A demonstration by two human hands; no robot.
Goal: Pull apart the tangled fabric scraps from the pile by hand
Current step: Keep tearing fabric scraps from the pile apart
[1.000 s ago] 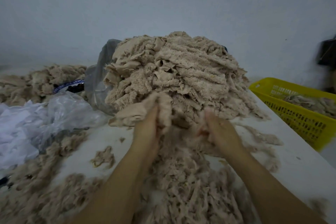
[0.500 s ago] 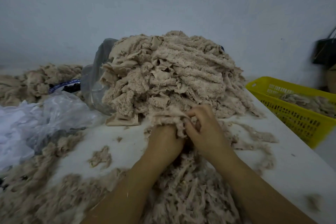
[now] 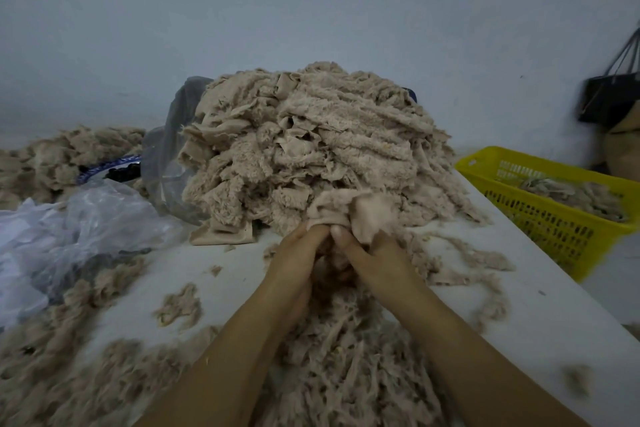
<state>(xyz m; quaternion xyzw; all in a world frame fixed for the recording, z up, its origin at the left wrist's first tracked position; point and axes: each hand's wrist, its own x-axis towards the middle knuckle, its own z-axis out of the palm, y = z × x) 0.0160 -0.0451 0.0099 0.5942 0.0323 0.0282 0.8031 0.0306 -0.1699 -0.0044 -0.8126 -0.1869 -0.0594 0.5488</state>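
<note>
A tall pile of beige fleecy fabric scraps rises at the middle of the white table. At the pile's near foot my left hand and my right hand are pressed side by side, both gripping one beige scrap that bunches up above the fingers. The fingertips are hidden in the cloth. Shredded strips lie heaped under and between my forearms.
A yellow slotted basket holding scraps stands off the table's right edge. Crumpled clear plastic bags lie at left, with a further scrap heap behind them. Loose tufts dot the table. A dark bag hangs on the right wall.
Both hands came together from apart at the pile's foot, and the scrap they hold now bunches higher and more to the right than half a second ago.
</note>
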